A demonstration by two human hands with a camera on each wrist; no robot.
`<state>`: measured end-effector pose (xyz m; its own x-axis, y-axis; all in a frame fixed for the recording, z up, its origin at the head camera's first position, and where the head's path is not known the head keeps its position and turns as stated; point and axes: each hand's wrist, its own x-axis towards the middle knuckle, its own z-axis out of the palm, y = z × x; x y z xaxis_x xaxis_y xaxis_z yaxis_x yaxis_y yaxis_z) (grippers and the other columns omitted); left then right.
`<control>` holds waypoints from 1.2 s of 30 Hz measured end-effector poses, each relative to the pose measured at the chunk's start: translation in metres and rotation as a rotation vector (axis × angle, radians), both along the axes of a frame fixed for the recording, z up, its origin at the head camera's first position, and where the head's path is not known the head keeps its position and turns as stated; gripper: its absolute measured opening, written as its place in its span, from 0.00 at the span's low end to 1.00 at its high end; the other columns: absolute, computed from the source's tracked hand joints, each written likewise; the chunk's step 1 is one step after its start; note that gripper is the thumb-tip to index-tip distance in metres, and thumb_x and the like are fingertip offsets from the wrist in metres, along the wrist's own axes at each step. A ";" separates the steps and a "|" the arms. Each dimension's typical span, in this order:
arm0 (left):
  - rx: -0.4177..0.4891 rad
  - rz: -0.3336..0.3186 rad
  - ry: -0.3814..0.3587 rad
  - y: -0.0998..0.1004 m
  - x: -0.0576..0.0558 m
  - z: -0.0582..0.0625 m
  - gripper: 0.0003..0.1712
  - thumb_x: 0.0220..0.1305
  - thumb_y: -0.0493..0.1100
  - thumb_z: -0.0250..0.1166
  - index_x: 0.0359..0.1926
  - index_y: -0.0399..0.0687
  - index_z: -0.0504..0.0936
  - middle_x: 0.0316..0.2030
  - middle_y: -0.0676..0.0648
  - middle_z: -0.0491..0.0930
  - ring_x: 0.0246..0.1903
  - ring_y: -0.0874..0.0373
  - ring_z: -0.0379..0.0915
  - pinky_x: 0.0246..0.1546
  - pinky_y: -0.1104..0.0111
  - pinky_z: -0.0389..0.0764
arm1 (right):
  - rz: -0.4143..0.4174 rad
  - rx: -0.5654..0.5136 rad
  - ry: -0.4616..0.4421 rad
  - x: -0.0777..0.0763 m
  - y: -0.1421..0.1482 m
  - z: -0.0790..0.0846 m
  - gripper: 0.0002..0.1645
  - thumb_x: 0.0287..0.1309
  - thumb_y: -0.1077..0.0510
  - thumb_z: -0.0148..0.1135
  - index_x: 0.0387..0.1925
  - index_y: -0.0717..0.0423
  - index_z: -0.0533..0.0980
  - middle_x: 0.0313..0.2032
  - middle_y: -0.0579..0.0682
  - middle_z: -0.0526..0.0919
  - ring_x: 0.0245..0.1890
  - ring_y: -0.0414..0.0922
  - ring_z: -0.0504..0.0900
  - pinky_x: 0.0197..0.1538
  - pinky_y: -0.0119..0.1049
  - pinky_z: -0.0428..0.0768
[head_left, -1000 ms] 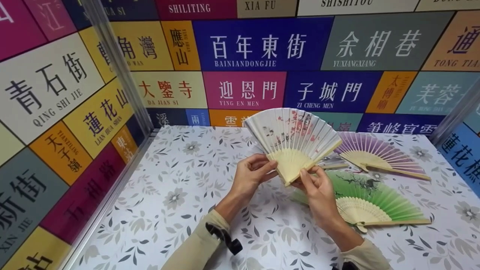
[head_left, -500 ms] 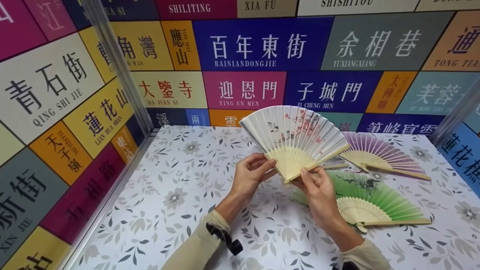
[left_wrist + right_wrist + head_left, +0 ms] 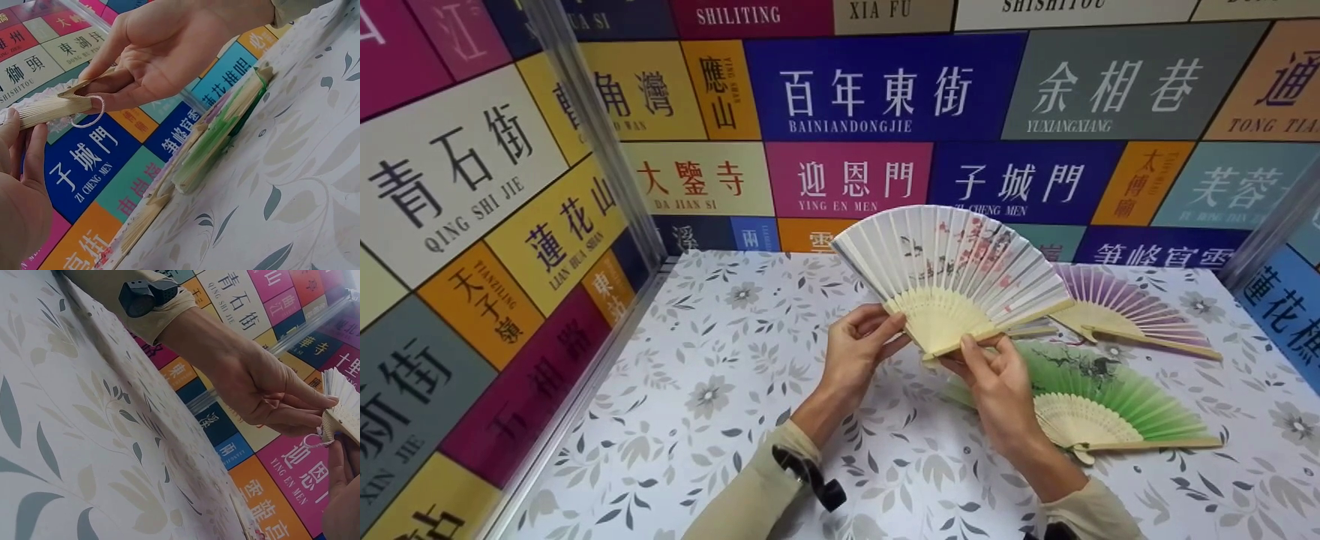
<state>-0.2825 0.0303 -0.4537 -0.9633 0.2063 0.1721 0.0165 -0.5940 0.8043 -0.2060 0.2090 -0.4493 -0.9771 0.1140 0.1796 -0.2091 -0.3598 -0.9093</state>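
A white folding fan point(image 3: 952, 259) with red blossoms and pale wooden ribs is spread wide, held up over the table. My left hand point(image 3: 855, 352) pinches its left edge ribs between thumb and fingers. The right guard stick, near the pivot, is pinched by my right hand point(image 3: 997, 386). In the left wrist view, a pale cord loop point(image 3: 97, 115) hangs from the rib end beside the right hand point(image 3: 163, 53). The right wrist view shows the left hand point(image 3: 259, 385) gripping the ribs point(image 3: 332, 424) from across.
A green fan point(image 3: 1155, 397) and a purple fan point(image 3: 1132, 315) lie spread on the table to the right. Part of another fan point(image 3: 1035, 330) shows behind the held one. The floral tabletop point(image 3: 675, 420) ends at walls covered with sign panels point(image 3: 885, 90).
The white fan has spread wider: its right guard has swung right and down and its left edge reaches farther left. Its pivot has shifted slightly up and left. Both hands have hardly moved.
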 end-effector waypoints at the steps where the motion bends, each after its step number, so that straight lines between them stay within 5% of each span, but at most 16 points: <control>1: 0.006 0.000 -0.002 0.000 0.000 0.000 0.15 0.61 0.34 0.71 0.48 0.33 0.82 0.44 0.37 0.87 0.47 0.47 0.86 0.53 0.53 0.87 | 0.003 -0.002 0.003 0.000 0.000 0.000 0.25 0.73 0.56 0.57 0.61 0.65 0.62 0.52 0.61 0.85 0.53 0.54 0.86 0.67 0.42 0.79; 36: 0.156 0.015 -0.074 0.003 0.000 -0.001 0.15 0.64 0.31 0.68 0.50 0.30 0.79 0.44 0.37 0.85 0.46 0.48 0.86 0.55 0.55 0.86 | 0.016 -0.083 0.022 -0.001 0.001 -0.001 0.27 0.73 0.56 0.56 0.65 0.66 0.60 0.58 0.61 0.81 0.59 0.52 0.82 0.68 0.42 0.78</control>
<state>-0.2821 0.0336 -0.4551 -0.9773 0.1681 0.1292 -0.0297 -0.7120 0.7015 -0.2071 0.2095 -0.4501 -0.9749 0.1136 0.1913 -0.2219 -0.4370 -0.8717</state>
